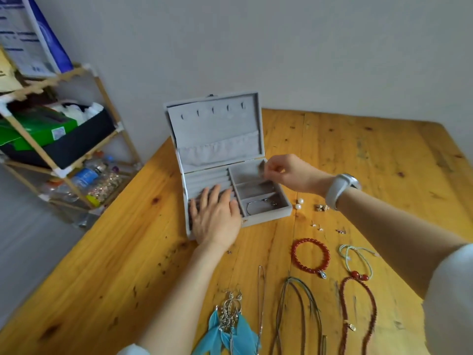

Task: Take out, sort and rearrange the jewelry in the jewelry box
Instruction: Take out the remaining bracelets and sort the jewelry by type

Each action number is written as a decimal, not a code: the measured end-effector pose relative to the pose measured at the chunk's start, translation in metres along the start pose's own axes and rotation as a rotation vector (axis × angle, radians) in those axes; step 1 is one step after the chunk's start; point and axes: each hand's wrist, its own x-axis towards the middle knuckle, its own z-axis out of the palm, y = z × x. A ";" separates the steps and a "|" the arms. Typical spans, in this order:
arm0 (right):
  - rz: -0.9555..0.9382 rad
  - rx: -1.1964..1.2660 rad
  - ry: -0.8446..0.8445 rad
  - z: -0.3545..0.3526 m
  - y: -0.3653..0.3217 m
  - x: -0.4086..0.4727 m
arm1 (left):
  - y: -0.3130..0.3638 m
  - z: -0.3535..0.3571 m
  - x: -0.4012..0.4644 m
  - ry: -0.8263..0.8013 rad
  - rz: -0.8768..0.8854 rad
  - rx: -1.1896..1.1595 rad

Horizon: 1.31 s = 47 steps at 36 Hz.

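A grey velvet jewelry box stands open on the wooden table, its lid upright. My left hand rests flat with straight fingers on the ring rolls at the box's left side. My right hand hovers over the back right compartment and pinches a small dark piece at the box's edge. A thin silver bangle lies in the front right compartment. On the table lie a red bead bracelet, two pearls, small studs, a cord bracelet and a red bead necklace.
Blue feather earrings, a thin chain and a dark cord necklace lie along the table's near edge. A wooden shelf with boxes and bottles stands to the left against the wall.
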 end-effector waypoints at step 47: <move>0.292 0.136 0.237 -0.038 0.089 -0.257 | 0.176 0.034 -0.181 -0.330 0.155 -0.582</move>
